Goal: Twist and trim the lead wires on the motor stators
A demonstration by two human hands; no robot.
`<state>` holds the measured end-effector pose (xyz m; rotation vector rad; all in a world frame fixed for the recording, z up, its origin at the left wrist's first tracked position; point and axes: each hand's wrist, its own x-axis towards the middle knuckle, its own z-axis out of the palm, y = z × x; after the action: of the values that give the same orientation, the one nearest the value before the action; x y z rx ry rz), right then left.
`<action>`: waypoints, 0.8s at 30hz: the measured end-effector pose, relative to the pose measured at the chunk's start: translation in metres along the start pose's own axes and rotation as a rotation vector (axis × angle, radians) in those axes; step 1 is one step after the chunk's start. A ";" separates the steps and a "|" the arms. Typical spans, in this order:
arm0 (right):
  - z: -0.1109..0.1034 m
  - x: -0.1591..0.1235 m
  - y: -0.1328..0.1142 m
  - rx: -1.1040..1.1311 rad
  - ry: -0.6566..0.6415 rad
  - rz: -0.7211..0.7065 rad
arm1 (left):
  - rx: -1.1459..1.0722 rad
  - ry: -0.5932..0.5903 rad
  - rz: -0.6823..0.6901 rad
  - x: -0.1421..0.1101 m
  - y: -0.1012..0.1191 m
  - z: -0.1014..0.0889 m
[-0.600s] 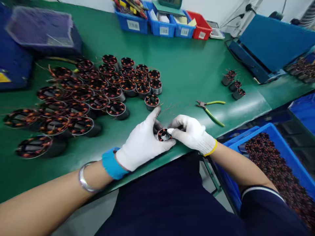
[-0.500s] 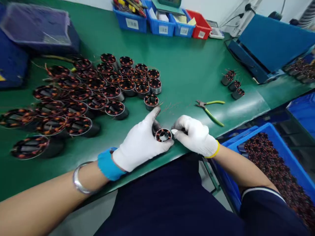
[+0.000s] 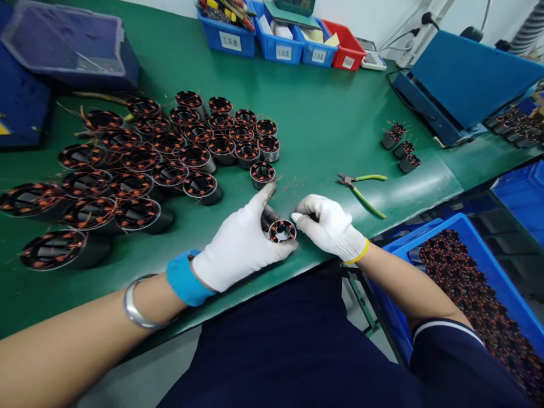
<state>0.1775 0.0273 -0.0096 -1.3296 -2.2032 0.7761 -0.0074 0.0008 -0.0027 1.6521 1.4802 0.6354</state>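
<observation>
My left hand (image 3: 244, 241), in a white glove, is wrapped round a motor stator (image 3: 282, 231), a metal ring with copper windings inside, whose wound end faces up toward me. Close to the stator's right edge, my right hand (image 3: 327, 224), gloved too, has thumb and forefinger pinched together. What sits in that pinch is too small to make out. Just beyond my left thumb stands a single stator (image 3: 262, 174). Several more stators (image 3: 170, 141) crowd the bench to the left, with loose wire ends sticking out.
Green-handled cutting pliers (image 3: 361, 190) lie to the right on the green bench (image 3: 327, 124), near wire scraps. Three small stators (image 3: 408, 163) stand farther right before a blue machine (image 3: 471, 79). A blue crate (image 3: 463, 221) of stators is below. Tool bins (image 3: 232, 41) line the back.
The right hand has shifted slightly up and left, still pinched beside the stator. My left hand keeps its hold. The view has moved a little.
</observation>
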 end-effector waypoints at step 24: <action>0.005 0.004 -0.003 0.209 0.095 -0.243 | 0.057 -0.025 0.094 0.000 -0.001 -0.004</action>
<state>0.1703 0.0286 -0.0105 -0.9575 -2.0942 0.8072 -0.0114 0.0022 -0.0012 1.7760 1.4216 0.6265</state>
